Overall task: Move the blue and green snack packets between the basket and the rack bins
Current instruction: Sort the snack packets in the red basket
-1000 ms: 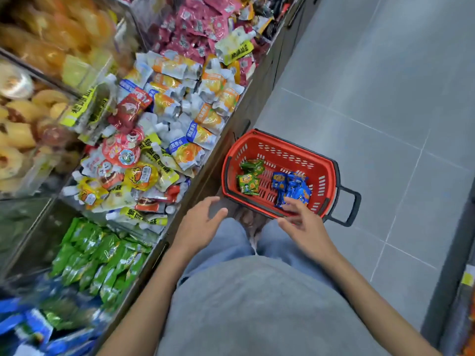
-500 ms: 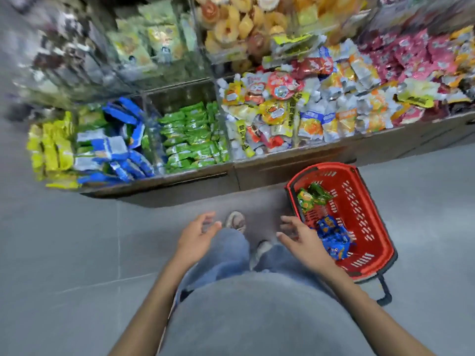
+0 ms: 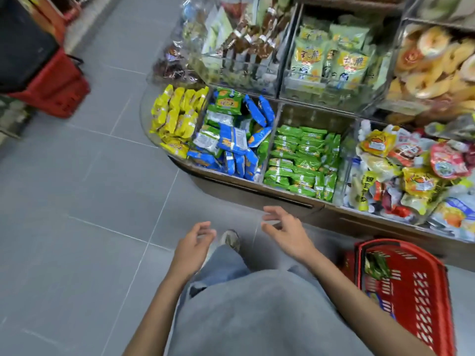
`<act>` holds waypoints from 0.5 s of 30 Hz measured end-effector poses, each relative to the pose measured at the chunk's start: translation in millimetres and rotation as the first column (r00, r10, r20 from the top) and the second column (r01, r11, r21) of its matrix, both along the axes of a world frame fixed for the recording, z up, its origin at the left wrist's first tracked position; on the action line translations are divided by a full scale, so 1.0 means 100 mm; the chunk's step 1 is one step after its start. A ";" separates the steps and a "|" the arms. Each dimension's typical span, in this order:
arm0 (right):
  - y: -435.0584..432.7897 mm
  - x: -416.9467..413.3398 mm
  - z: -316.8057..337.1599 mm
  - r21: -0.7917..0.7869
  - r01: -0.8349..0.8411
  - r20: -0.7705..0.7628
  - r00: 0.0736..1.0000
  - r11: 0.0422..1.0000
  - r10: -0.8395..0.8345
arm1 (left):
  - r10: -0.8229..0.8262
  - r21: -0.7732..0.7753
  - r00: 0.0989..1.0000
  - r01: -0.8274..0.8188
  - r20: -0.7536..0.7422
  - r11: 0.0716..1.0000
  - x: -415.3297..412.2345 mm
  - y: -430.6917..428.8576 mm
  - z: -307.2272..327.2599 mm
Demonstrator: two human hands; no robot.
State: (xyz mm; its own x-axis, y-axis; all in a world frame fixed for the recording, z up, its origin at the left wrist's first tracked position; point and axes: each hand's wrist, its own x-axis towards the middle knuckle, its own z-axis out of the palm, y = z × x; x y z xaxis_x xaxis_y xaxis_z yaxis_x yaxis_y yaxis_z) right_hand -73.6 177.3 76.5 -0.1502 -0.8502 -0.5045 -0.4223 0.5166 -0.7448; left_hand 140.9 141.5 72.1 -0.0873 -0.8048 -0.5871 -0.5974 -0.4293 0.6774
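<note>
Right hand (image 3: 288, 233) came off the basket (image 3: 424, 304), now near the bins (image 3: 257, 187). I see it and left hand (image 3: 191, 246) released, empty.

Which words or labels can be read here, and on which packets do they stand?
"银耳" (seems so; the rest is blurred): yellow-green strip packet.
Large Chinese characters: pale green bags, too blurred to read.
Print on blue packets, green packets, yellow packets: too small to read.
</note>
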 end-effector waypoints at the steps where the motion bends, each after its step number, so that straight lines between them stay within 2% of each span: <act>1: -0.12 0.07 -0.01 0.005 0.008 0.005 1.000 1.000 -0.008 | -0.015 -0.010 1.000 0.015 0.000 1.000 0.05 -0.15 0.01; 6: -0.57 0.29 -0.06 -0.006 0.091 0.005 0.996 0.996 -0.091 | -0.091 -0.053 0.996 0.092 0.011 0.994 0.15 -0.87 0.06; 10: -0.97 0.27 -0.11 -0.028 0.091 -0.015 0.996 0.995 -0.091 | -0.132 -0.080 0.991 0.132 0.004 0.988 0.10 -1.36 0.05; 15: -1.73 0.09 -0.29 -0.116 -0.002 -0.244 0.969 0.993 -0.026 | -0.126 -0.080 0.992 0.125 0.003 0.989 -0.09 -1.80 -0.04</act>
State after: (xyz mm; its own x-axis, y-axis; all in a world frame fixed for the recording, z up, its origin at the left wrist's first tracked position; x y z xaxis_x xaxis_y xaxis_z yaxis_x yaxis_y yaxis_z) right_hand -64.7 4.3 47.5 -0.2675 -0.8974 -0.3508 -0.5936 0.4403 -0.6737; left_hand 131.8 -38.1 68.3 -0.1918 -0.8316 -0.5212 -0.6416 -0.2956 0.7078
